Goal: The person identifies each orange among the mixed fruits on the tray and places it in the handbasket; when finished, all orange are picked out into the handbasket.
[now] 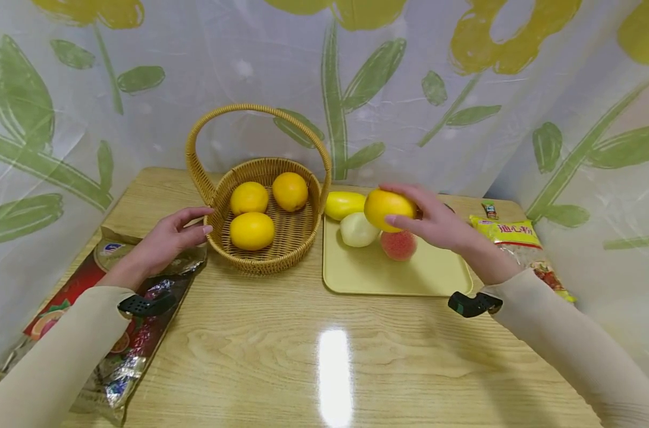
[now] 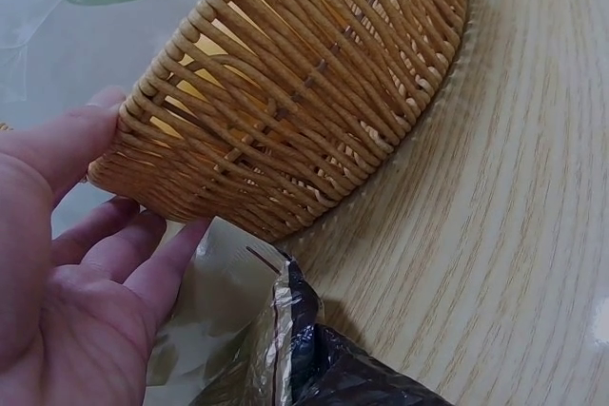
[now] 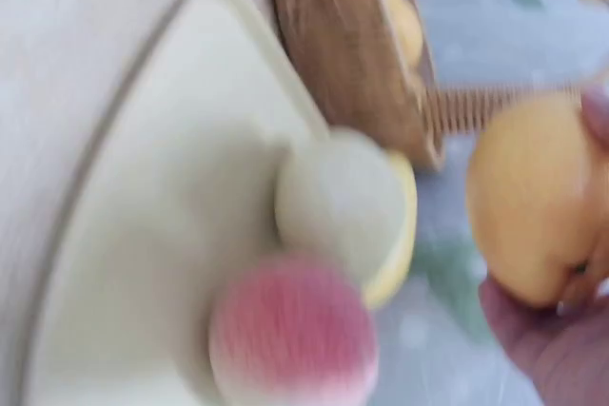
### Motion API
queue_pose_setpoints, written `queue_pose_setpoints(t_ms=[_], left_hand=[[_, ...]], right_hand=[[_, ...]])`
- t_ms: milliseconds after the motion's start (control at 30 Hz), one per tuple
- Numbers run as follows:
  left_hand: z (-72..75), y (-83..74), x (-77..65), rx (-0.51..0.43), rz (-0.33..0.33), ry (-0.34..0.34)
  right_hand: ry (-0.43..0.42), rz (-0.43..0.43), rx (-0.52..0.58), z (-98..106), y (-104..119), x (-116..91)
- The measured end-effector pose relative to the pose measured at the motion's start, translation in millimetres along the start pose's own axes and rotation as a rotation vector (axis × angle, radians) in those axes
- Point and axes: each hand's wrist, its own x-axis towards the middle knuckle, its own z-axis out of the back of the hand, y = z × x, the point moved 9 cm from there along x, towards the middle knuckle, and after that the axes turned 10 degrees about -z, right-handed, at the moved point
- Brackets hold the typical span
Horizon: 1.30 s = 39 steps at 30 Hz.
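Note:
My right hand (image 1: 431, 217) holds an orange (image 1: 390, 210) above the tray, thumb on its near side and fingers over the far side. A wicker basket (image 1: 265, 264) with a tall arched handle stands left of the tray, with three more oranges (image 1: 251, 231) inside. At its left rim, my left hand (image 1: 169, 241) grips lightly; in the left wrist view a thumb (image 2: 81, 135) meets the rim and the fingers lie along the outer wall. Below the held orange, a red peach (image 1: 398, 246) and a pale round fruit (image 1: 359, 230) rest on the yellow tray (image 1: 399, 285).
A long yellow fruit (image 1: 344, 205) lies at the tray's back left. A dark red foil bag (image 1: 137, 351) lies under my left forearm. At the right are a yellow-topped food packet (image 1: 517, 235) and a small green packet (image 1: 489, 210). A flower-print curtain (image 1: 238, 65) hangs behind the wooden table (image 1: 260, 356).

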Motion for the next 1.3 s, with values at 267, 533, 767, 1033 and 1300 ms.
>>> queue_pose_setpoints(t_ms=[267,533,767,1033,1300], left_hand=[[1.2,0.6,1.0,-0.019,-0.006,-0.003],[1.8,-0.2,1.6,-0.041,-0.013,-0.017],[1.0,0.4,2.3,-0.053,-0.019,-0.028],[-0.6,2.1,1.9,-0.049,-0.018,-0.024],[0.9,2.4,0.3,-0.049,-0.01,-0.028]], right_hand=[[0.052,-0.2,0.233,-38.0,24.1,-8.3],[0.094,-0.117,0.29,-64.2,62.5,5.2],[0.081,-0.062,0.094,-85.3,76.7,36.8],[0.158,-0.075,0.011,-115.6,80.3,71.2],[0.18,-0.028,-0.225,-136.9,81.2,100.6]])
